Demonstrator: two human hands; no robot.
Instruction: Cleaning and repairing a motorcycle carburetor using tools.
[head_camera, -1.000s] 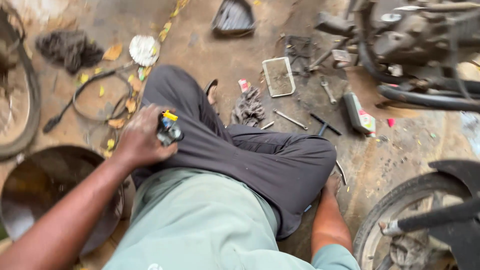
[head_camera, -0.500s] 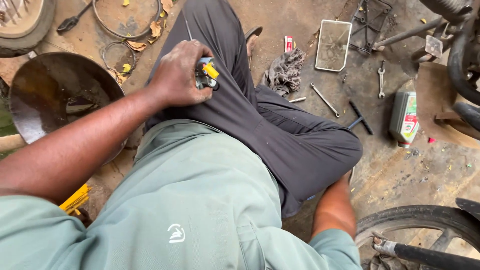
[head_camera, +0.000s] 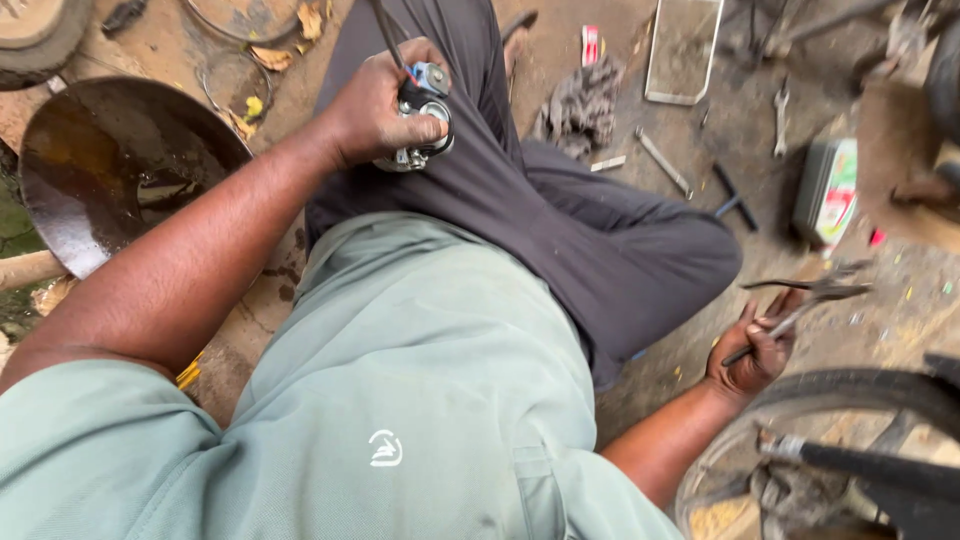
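My left hand (head_camera: 375, 105) grips a small metal part (head_camera: 425, 125) with a round silver body and a blue piece on top, held over my left knee; a thin cable runs up from it. My right hand (head_camera: 752, 350) is low at my right side, closed around the handles of dark pliers (head_camera: 805, 300) whose jaws point up and right. I sit cross-legged on a dirt floor in dark trousers (head_camera: 560, 200) and a pale green shirt.
A rusty metal pan (head_camera: 110, 165) lies at left. On the ground ahead are a greasy rag (head_camera: 582, 105), a flat metal tray (head_camera: 683, 50), spanners (head_camera: 662, 160), a T-handle tool (head_camera: 733, 197) and a green and white container (head_camera: 828, 190). A tyre (head_camera: 850, 400) is at lower right.
My right hand has come into view holding pliers; before it was resting behind my knee. My left hand with the metal part stays over the knee, and the camera has tilted downward.
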